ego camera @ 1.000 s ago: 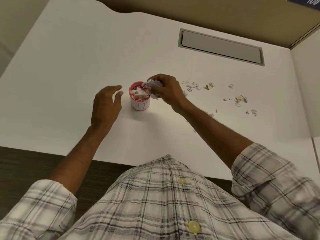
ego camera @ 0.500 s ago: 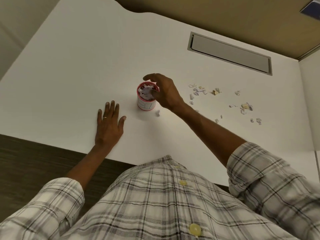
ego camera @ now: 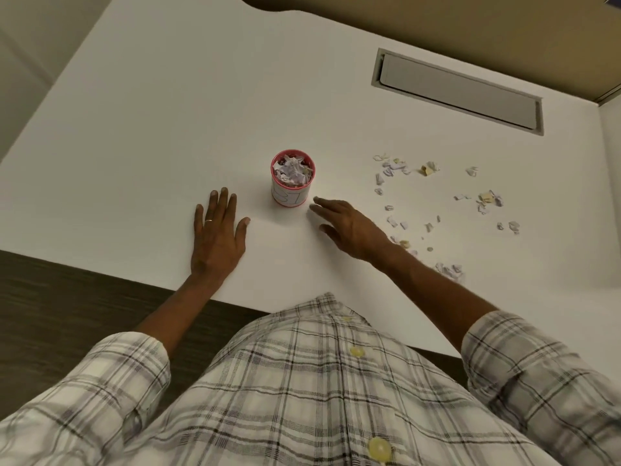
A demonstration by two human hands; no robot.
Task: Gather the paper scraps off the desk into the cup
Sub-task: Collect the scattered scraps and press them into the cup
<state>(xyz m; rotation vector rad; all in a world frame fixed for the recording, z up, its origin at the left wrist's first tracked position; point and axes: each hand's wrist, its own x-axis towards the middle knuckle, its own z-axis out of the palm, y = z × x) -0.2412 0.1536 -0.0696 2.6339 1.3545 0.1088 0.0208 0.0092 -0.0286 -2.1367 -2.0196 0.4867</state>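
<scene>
A small white cup with a red rim stands upright on the white desk, filled to the top with crumpled paper. Several paper scraps lie scattered to its right, and a small heap sits near the desk's front edge. My left hand rests flat on the desk, left of the cup, fingers spread. My right hand is low over the desk just right of the cup, fingers extended and apart, holding nothing that I can see. A scrap may be hidden under it.
A grey recessed cable hatch is set into the desk at the back right. A partition wall closes the right side. The desk's front edge runs just before my plaid shirt, with dark floor to the left.
My right hand dropped its paper into the cup, then came down to the desk on the cup's right. My left hand left the cup and lay flat on the desk.
</scene>
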